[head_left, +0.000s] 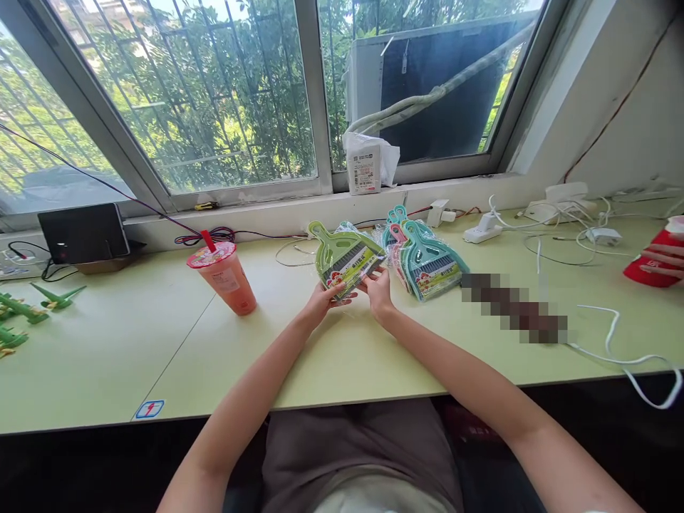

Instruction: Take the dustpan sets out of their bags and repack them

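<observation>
A green mini dustpan and brush set [342, 249], wrapped in clear plastic with a yellow-green label, is held tilted up just above the table. My left hand [323, 301] grips its lower left corner, the thumb over the front and some fingers behind. The lower right edge is pinched by my right hand [378, 291]. Just right of it lies a pile of similar wrapped sets: a teal dustpan set [432, 258] is on top, and a pink dustpan set [396, 235] shows partly beneath it.
A cup of red drink with a straw [227, 278] stands on the table [288, 356] to the left. Farther left are a dark tablet [84, 235] and green plastic pieces [24, 310]. White cables and a power strip [482, 226] lie at the right. Another person's hand [667, 256] touches a red container.
</observation>
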A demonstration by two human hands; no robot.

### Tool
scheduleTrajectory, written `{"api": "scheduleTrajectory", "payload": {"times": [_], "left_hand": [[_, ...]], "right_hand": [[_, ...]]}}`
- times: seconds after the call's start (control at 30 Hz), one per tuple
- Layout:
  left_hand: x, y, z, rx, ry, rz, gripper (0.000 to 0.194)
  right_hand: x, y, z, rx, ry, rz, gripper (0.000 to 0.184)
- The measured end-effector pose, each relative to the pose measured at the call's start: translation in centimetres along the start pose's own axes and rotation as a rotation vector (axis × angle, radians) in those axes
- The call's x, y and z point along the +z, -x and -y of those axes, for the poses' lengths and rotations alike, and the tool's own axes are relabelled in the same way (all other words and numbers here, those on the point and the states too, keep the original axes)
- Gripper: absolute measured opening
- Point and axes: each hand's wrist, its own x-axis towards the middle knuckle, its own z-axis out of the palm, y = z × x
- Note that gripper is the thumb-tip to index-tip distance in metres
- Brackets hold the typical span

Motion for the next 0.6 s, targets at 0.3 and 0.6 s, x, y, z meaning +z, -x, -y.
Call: {"api": "scheduleTrajectory", "payload": {"times": [0.3, 0.6], "left_hand": [[-2.4, -1.3, -1.9, 0.016, 0.032, -0.153, 0.038], [-6.2, -1.1, -3.9, 0.001, 0.161, -0.298, 0.027]], "right_hand": [[0.6, -1.0, 1.2, 0.157, 0.128, 0.283, 0.009], [-1.0, -0.4, 4.2, -0.902, 1.341, 0.332, 0.056]]}}
